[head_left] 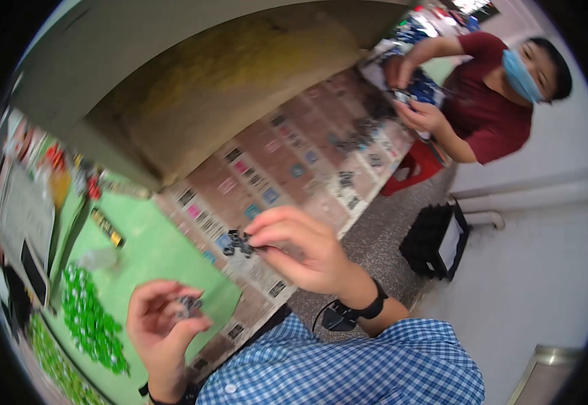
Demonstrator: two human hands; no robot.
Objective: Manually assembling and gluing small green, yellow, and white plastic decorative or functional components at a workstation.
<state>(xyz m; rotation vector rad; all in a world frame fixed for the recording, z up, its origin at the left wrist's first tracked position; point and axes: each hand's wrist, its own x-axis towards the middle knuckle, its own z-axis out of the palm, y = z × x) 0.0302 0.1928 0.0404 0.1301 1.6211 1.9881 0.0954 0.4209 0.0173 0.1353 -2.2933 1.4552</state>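
Observation:
My left hand, above the green mat, has its fingers curled round a few small dark grey parts; their exact kind is blurred. To its upper right, my right hand is over the patterned tabletop with thumb and fingertips pinched together. Small black parts show right at those fingertips. One of them seems to be in the pinch, but whether the others lie on the table I cannot tell.
Left of my left hand, a heap of shiny green pieces lies on the green mat. A large box-like hood overhangs the table. A masked co-worker handles parts at the far right. A black crate stands on the floor.

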